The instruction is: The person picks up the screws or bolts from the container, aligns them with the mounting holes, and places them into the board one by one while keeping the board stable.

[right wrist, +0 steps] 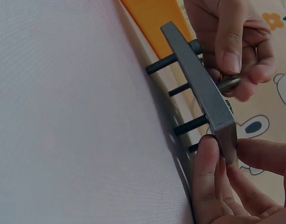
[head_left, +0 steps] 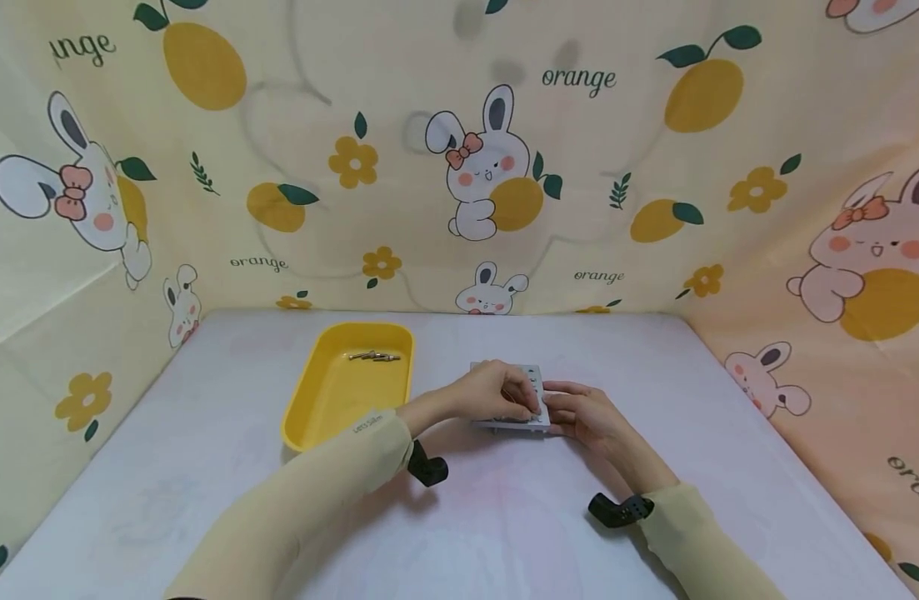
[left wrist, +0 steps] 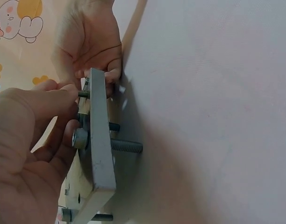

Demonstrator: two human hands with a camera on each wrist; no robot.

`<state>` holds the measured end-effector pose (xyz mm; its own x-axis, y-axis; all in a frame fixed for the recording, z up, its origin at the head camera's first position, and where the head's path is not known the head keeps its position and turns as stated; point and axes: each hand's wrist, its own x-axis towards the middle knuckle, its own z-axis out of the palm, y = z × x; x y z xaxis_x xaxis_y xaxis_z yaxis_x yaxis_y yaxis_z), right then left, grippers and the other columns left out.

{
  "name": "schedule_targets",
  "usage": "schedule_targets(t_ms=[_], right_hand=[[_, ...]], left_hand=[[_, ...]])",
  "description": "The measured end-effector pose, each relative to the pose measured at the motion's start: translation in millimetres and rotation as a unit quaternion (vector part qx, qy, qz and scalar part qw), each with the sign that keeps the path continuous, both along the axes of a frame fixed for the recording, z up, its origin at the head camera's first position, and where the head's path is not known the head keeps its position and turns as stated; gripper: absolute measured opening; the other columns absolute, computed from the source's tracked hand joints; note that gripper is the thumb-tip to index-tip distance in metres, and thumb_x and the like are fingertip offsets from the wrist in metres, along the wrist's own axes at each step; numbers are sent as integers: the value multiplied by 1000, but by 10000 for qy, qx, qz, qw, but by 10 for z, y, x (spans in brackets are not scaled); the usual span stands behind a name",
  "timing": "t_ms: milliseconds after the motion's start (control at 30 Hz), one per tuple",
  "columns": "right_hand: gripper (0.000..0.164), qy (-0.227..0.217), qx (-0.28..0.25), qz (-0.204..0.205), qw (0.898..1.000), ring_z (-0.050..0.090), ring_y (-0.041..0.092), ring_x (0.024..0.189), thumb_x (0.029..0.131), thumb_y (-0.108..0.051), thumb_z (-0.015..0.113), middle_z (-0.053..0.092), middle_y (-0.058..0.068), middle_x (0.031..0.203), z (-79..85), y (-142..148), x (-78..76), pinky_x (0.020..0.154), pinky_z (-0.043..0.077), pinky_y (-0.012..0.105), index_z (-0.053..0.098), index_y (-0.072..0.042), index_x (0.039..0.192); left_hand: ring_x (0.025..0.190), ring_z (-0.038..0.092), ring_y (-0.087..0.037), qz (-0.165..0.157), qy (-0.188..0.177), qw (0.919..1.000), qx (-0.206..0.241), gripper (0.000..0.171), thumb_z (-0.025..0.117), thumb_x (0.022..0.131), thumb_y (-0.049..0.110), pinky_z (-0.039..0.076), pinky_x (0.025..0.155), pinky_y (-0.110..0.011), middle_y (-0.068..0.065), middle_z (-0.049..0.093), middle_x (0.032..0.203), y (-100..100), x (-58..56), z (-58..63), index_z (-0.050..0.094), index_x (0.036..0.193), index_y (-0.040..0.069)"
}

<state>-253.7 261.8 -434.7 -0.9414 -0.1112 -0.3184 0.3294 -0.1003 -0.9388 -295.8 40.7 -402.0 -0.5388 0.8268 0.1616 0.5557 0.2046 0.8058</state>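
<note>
A flat grey metal plate [head_left: 535, 377] with holes lies face up close over the white table, with several bolts [right wrist: 161, 64] through it, threaded shanks sticking out underneath. My left hand [head_left: 496, 392] reaches over the plate, thumb and fingertips pinching a small screw [left wrist: 83, 94] at its top face. A socket-head bolt [left wrist: 79, 138] stands in the plate beside those fingers. At the plate's right end, my right hand [head_left: 590, 417] grips the edge between thumb and fingers, some of them below it. The left hand covers much of the plate's top in the head view.
A yellow tray [head_left: 347, 400] stands to the left of the plate, with several loose screws [head_left: 374, 357] near its far end. The white table [head_left: 489, 533] ends at a patterned cloth backdrop [head_left: 399, 100], which also hangs along both sides.
</note>
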Motion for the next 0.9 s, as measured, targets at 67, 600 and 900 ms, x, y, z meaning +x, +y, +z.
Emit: schedule_targets(t_ms=[67,600,900], right_hand=[[51,15,-2,12,10000,66,16,81,97,-8,62,70,7,100,10,5,-8,71,55,31,44,1,144],[50,-120,163,-271,9994,67,22,94,94,-9,67,67,14,115,3,-7,-32,74,56,33,50,-1,141],[50,-80,163,-185,9997,67,24,97,95,-9,65,66,15,118,28,-11,-2,78,56,34,49,0,141]], left_hand=[[89,67,-6,-68,-21,10000,21,10,72,88,-2,51,82,-21,2,73,93,1,1,15,71,94,5],[98,66,-17,559,-571,9939,764,12,70,93,11,51,88,-32,-3,72,104,-550,-61,432,72,104,7],[95,66,-28,1499,-595,9807,1104,18,66,96,9,53,86,-39,-11,70,105,-1503,-389,730,69,112,0]])
